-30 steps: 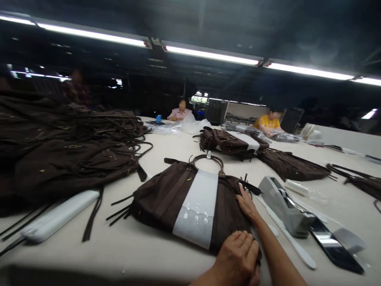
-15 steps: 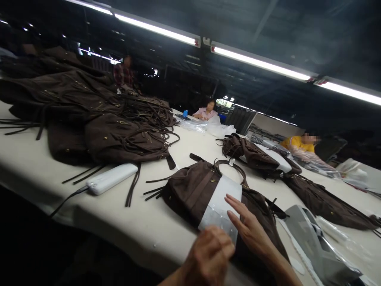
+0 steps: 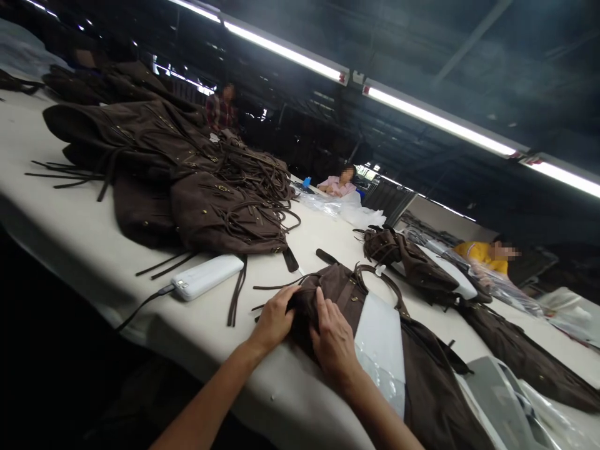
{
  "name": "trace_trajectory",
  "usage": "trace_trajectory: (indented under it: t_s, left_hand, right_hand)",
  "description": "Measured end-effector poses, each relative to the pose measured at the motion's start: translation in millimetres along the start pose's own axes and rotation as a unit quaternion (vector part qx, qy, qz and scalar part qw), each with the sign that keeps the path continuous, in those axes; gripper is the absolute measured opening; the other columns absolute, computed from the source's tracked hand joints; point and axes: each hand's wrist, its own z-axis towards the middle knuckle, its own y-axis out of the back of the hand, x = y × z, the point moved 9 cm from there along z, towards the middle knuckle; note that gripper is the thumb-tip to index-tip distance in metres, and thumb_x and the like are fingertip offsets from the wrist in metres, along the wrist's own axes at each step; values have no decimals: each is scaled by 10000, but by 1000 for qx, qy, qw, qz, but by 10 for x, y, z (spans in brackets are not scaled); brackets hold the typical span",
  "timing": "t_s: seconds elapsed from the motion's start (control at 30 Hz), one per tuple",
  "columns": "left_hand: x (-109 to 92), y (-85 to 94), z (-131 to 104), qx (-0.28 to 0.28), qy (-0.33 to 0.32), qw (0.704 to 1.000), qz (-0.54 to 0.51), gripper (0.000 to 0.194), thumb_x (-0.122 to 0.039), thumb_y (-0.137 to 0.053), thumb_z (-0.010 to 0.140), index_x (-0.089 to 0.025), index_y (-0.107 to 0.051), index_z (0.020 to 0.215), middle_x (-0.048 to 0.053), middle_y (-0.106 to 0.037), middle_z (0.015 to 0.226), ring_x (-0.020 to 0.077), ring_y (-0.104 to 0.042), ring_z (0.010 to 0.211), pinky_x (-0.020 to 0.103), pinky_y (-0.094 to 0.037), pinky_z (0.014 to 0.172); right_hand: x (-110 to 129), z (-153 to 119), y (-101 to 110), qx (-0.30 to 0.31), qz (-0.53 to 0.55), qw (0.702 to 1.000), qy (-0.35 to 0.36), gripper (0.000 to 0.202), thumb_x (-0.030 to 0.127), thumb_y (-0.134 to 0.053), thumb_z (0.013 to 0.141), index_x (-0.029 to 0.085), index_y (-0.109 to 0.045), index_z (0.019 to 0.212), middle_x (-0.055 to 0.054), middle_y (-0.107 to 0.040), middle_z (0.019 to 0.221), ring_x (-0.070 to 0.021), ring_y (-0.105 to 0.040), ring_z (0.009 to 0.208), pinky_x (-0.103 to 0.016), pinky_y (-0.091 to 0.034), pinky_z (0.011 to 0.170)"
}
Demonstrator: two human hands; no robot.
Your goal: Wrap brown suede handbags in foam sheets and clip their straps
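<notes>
Where R hand, bag u/neath.

The left hand curls near the right hand, whose index finger extends.

Bare left hand, bare right hand, slim fingers, 2 bare, slender forearms

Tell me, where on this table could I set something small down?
Bare tabletop shows between the brown bag pile and the nearest white-banded bag; another patch lies at left, between that pile and the table's near edge. It is crowded at right, where the grey dispenser stands close beside that bag.
</notes>
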Motion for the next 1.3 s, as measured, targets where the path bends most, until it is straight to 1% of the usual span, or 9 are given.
trace_trajectory:
  t_s: [0.1, 0.3, 0.5, 0.6, 0.7, 0.83, 0.93, 1.1, 1.3]
  left_hand:
    - [-131, -54, -221, 50, -22, 998, -26, 566, -13, -460, 731, -182, -558, 1262, 81, -631, 1254, 211, -570, 1190, 416, -446, 1059]
    - [-308, -190, -577, 124, -13, 989, -76, 684, -78, -518, 711, -235, -468, 1374, 58, -590, 1331, 223, -563, 1202, 380, -453, 1037]
    - [-245, -400, -545, 303, 18, 948, -97, 181, -125, -520, 714, -179, -679, 782, -3, -689, 738, 169, -643, 700, 236, -502, 655]
    - [-340, -323, -467, 283, -48, 952, -110, 191, -92, -538, 689, -181, -684, 776, 18, -682, 863, 180, -637, 832, 265, -513, 777]
    - [-487, -198, -479, 214, -126, 960, -132, 384, -38, -538, 681, -200, -691, 994, 67, -614, 1197, 214, -553, 1148, 336, -445, 1013]
    - [-498, -175, -613, 155, -131, 970, -134, 607, -8, -462, 762, -190, -493, 1340, 98, -511, 1392, 192, -451, 1310, 376, -381, 1111]
    - [-467, -211, -672, 142, -119, 975, -122, 698, 8, -438, 760, -206, -395, 1423, 82, -483, 1435, 188, -426, 1340, 405, -367, 1128]
    - [-455, -238, -616, 165, -106, 972, -131, 740, 20, -456, 671, -231, -498, 1366, 64, -506, 1416, 209, -446, 1329, 441, -356, 1129]
    - [-508, -220, -566, 223, -80, 956, -176, 732, 15, -433, 653, -240, -540, 1331, 46, -547, 1380, 222, -510, 1273, 411, -412, 1086]
  right_hand:
    - [39, -174, 46, 23, 60, 997, 42, 911, 29, -437, 743, 250, -58, 1542, -92, -615, 1154, -246, -595, 1037, -412, -515, 913]
    - [-14, -522, 197, 31, 107, 994, 16, 899, 32, -459, 666, 305, -257, 1499, -54, -623, 1191, -239, -603, 1097, -379, -519, 931]
    - [-7, -568, 177, -16, 185, 982, -23, 777, 25, -451, 660, 272, -441, 1396, -56, -636, 1155, -204, -627, 1052, -314, -519, 919]
    - [41, -553, 219, -5, 214, 976, -36, 733, 38, -479, 624, 278, -528, 1315, -49, -637, 1142, -217, -623, 1039, -321, -522, 908]
    - [-13, -536, 254, 46, 293, 951, -85, 689, 106, -554, 674, 264, -499, 1343, -47, -645, 1060, -213, -632, 953, -316, -538, 837]
    - [-404, -497, 298, 28, 383, 891, -242, 695, 464, -556, 837, 187, -327, 1431, 0, -599, 766, -158, -585, 583, -265, -491, 520]
    - [-594, -351, 214, 62, 317, 901, -290, 742, 588, -450, 868, 163, -269, 1448, 34, -569, 629, -158, -528, 460, -261, -412, 446]
    - [-617, 32, 15, 130, 218, 936, -244, 720, 405, -597, 765, 129, -401, 1401, 67, -495, 500, -159, -503, 480, -253, -368, 491]
    - [-513, 145, 104, 56, 249, 941, -223, 695, 216, -513, 689, 155, -467, 1380, 95, -425, 474, -117, -405, 443, -229, -338, 489]
